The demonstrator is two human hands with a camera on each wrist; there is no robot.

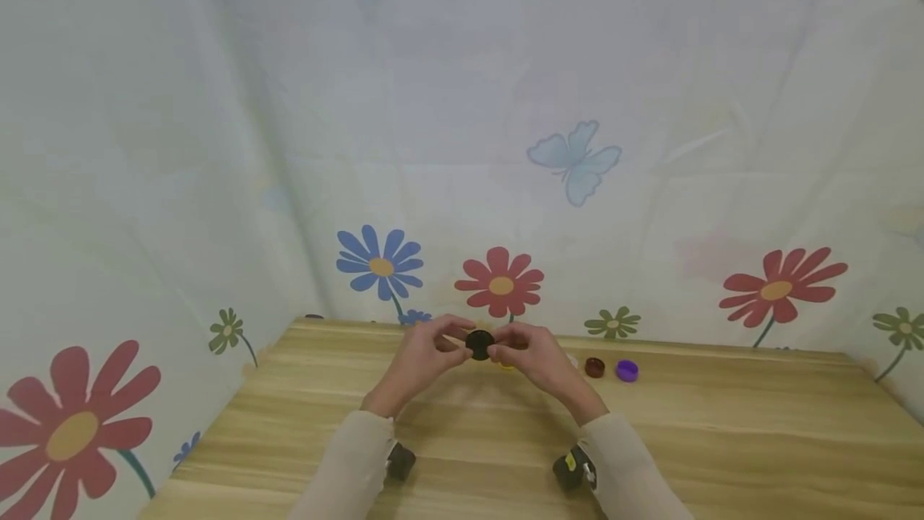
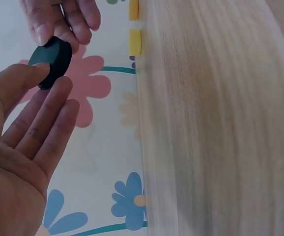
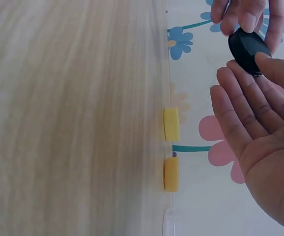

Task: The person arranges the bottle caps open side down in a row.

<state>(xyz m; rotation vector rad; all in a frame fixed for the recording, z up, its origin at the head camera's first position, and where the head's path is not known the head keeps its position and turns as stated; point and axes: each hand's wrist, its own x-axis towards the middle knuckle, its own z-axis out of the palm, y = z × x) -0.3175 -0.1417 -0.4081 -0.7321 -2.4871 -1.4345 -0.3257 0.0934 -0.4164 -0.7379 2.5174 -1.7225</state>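
A round black lid [image 1: 480, 345] is held up above the wooden table, at the middle of the head view. My left hand [image 1: 431, 351] pinches one edge of it between thumb and fingers. From the opposite side my right hand [image 1: 536, 353] pinches the other edge. In the left wrist view the lid [image 2: 53, 61] is tilted, its flat face and thick rim both showing. The right wrist view has the lid [image 3: 248, 49] at the upper right, a thumb on its face and the lower fingers stretched out beneath.
Along the table's back lie a yellow lid [image 3: 171, 124], an orange-yellow lid [image 3: 171, 174] and a clear lid [image 3: 169, 223]. Further right are a dark red lid [image 1: 595, 367] and a purple lid [image 1: 627, 371]. A flowered cloth [image 1: 447, 207] hangs behind the table [image 1: 722, 440].
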